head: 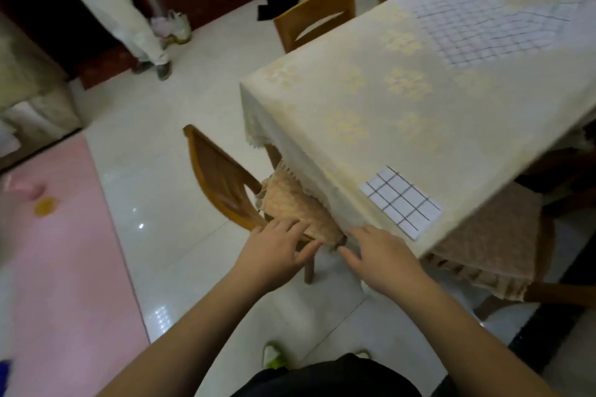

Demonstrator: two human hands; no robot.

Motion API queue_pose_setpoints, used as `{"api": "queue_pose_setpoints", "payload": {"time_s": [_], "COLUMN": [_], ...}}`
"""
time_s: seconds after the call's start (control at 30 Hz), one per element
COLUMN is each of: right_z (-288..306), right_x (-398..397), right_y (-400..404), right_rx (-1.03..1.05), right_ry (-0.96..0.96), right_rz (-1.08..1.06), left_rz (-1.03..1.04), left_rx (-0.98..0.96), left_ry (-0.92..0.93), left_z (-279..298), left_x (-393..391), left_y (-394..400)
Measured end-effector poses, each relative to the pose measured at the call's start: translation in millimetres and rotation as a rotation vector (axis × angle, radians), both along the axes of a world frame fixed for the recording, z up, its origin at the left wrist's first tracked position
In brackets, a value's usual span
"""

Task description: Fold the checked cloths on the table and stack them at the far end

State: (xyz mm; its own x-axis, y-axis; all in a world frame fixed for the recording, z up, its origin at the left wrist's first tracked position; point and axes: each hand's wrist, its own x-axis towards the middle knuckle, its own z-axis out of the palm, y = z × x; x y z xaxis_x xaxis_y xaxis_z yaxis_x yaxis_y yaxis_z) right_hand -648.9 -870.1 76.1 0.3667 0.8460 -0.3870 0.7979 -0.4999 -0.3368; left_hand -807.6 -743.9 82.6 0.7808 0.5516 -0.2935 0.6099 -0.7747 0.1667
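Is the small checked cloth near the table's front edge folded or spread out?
Folded. The small white checked cloth lies as a compact flat rectangle, far smaller than the large checked cloth spread at the far end.

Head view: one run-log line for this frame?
left hand: open, empty | right hand: open, empty | folded checked cloth: near table corner | spread checked cloth: far end
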Motion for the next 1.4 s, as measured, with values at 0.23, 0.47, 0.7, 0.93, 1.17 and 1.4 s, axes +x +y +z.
{"api": "queue_pose_setpoints", "payload": {"time_s": [0.23,0.47,0.7,0.93,1.17,1.4], "right_z": [10.0,11.2,15.3,18.7,15.6,2.8], "right_x": [-83.6,-206.2,-289.9,-325.2,-328.9,-305.0], "right_y": [61.9,118.7,172.4,216.4,260.4,328.9], "right_rx": [0.046,0.041,0.037,0.012,-0.005,0.034], "right_ry": [-0.066,-0.104,-0.100,-0.131,-0.115,-0.110], "right_rz": [0.226,0.403,0.487,0.508,0.503,0.467], "left_rz": [0.248,0.410,0.525,0.580,0.557,0.473], "left_rx": [-0.008,0.046,0.042,0.029,0.018,-0.001], "left_ry": [0.016,0.014,0.034,0.019,0.010,0.053], "left_z": [5.0,-3.7,-10.6,-13.6,-19.3,-28.7], "left_x": [-110.3,-241.3,-353.3,-398.4,-393.1,-364.0], "left_y": [13.3,42.6,82.9,113.1,158.2,241.9]}}
